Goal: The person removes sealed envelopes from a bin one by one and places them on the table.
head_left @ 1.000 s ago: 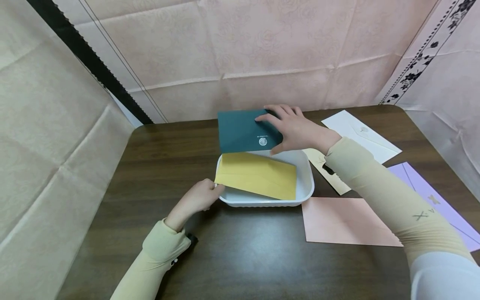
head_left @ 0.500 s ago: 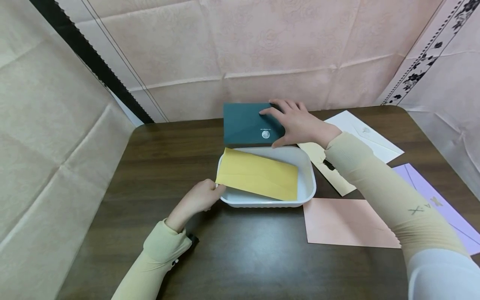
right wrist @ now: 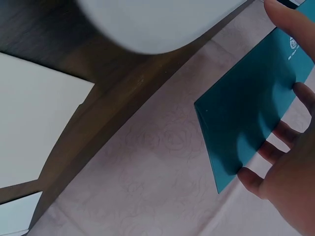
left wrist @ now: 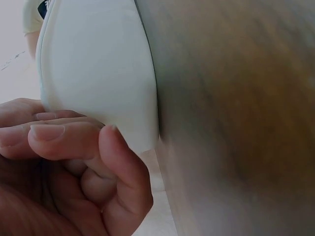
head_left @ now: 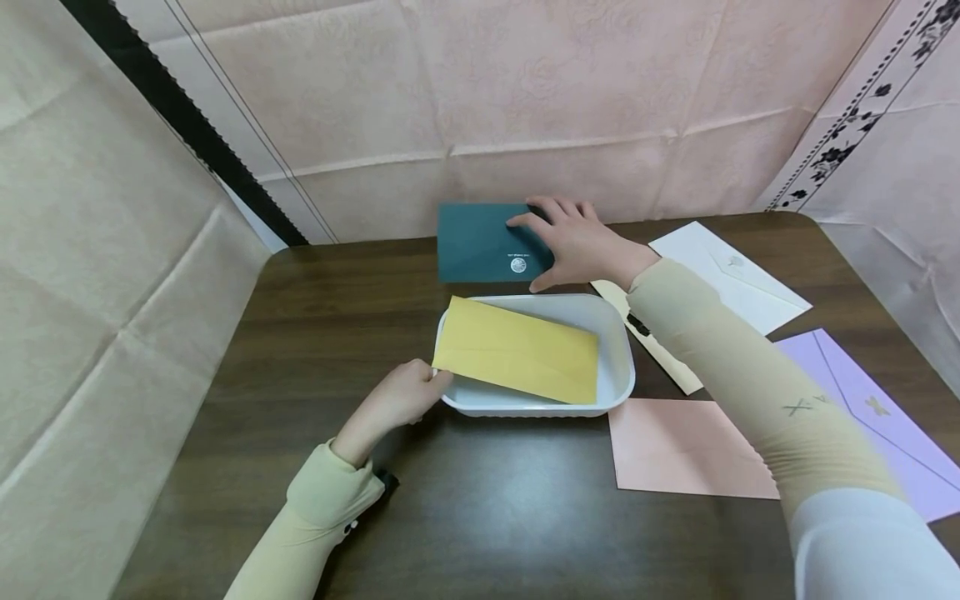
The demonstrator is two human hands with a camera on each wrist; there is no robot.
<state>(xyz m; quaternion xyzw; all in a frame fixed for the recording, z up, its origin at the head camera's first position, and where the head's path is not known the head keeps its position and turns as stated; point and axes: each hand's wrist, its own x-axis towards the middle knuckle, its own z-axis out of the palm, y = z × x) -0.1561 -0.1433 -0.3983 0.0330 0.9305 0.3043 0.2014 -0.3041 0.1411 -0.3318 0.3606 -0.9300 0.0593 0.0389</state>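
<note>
1. Over the last second, the right hand [head_left: 573, 242] has shifted the dark teal rectangular paper envelope [head_left: 480, 246] away from the white rounded plastic tray [head_left: 617, 358], then slightly leftward; a strip of dark wooden table [head_left: 487, 517] now shows between. I judge that leaves the tray's contents uncovered.
2. That hand is spread across the teal envelope's end, gripping opposite edges between thumb and fingers. Whether the envelope touches the table, I can't tell.
3. The left hand [head_left: 393, 396] is closed narrowly on the tray's corner, apparently steadying it.
4. One tray, between the hands.
5. Six envelopes: the teal one; one yellow paper envelope [head_left: 525, 354] tilted inside the tray, beside the left hand; and four near the right forearm: one white [head_left: 727, 271], one cream [head_left: 678, 371], one pink [head_left: 686, 450], one purple [head_left: 892, 433].
</note>
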